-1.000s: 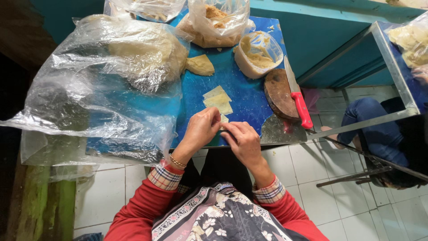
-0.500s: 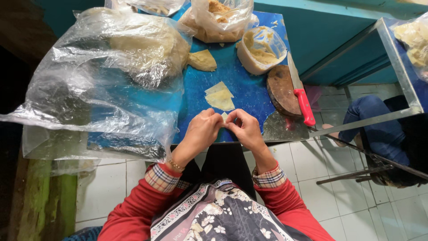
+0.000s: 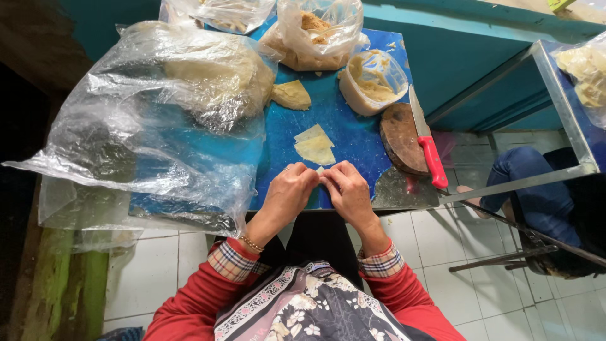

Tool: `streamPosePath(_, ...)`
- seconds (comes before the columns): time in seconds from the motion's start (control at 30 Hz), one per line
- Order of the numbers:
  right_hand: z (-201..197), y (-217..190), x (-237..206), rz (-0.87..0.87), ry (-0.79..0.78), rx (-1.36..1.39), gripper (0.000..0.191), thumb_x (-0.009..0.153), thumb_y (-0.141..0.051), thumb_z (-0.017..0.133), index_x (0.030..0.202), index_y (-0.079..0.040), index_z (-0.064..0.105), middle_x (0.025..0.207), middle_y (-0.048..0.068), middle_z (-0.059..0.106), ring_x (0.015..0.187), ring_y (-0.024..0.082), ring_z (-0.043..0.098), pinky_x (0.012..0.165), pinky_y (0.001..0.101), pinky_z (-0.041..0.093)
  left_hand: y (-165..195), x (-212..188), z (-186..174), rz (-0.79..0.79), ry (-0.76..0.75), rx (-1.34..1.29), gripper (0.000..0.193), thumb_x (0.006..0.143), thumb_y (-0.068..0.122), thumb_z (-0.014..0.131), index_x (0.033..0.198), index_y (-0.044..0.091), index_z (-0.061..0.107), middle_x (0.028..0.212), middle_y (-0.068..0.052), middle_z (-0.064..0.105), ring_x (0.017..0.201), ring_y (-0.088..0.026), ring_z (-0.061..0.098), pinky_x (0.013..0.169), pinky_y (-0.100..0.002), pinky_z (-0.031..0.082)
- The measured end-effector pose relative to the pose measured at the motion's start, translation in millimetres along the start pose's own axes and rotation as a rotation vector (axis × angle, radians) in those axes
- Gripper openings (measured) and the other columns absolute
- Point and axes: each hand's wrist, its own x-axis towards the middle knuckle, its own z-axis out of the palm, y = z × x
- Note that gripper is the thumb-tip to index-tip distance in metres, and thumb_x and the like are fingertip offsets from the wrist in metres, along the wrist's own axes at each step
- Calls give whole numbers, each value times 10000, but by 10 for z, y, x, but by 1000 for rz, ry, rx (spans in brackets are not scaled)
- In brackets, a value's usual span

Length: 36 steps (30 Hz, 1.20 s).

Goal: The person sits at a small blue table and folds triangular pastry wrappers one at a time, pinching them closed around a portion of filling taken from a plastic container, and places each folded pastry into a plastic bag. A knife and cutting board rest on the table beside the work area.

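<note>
**A:** Blue bench (image 3: 353,136) over white floor tiles. We've got two flat folded wrappers (image 3: 315,146) laid down so far; our left hand (image 3: 291,192) and right hand (image 3: 346,189) are both pinched shut on another small pale piece (image 3: 320,170) at the near edge.

**B:** Lots left, we'd say: big clear bag of dough (image 3: 208,79), filling tub (image 3: 374,79), two more clear bags at the back. No labels we can see.

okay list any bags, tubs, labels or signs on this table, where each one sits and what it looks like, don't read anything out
Large clear bag: left of the table, crumpled, pale dough inside.
Second clear bag: far edge, open-topped, tan pieces inside.
Third clear bag: far left corner, mostly cut off.
Round tub: right of the second bag, see-through, beige filling.
Labels, signs, screens: none visible.
</note>
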Motion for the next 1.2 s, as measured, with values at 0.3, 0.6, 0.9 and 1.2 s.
streamPosePath(0.3,-86,-110,-51,71,-11,89,125,849,-160,793,946,-99,744,886,45,691,792,232,664,664,351,526,-17,75,-6,-105,-145,98,61,866,133,691,824,89,693,844,-125,649,853,-341,669,701,-465,532)
streamPosePath(0.6,-20,-21,-21,-130,67,-105,110,866,-127,791,969,-116,756,935,24,703,858,232,638,725,366,521,-58,139,-173,-96,-138,-88,119,849,183,732,919,88,724,902,-104,662,801,-341,687,687,-447,547)
streamPosePath(0.9,-32,-14,-102,-237,104,-273,239,859,-155,763,1094,-127,739,1064,9,703,949,242,647,768,403,468,-81,210,-99,-39,-96,-36,62,889,145,723,903,86,711,880,-110,650,792,-340,689,678,-434,556)
streamPosePath(1.2,-27,29,71,-213,80,-199,269,880,-142,771,1146,-121,736,1094,42,690,965,258,633,829,381,502,-111,222,-54,-20,-64,-27,93,939,141,694,933,69,634,929,-110,616,886,-332,674,720,-425,548)
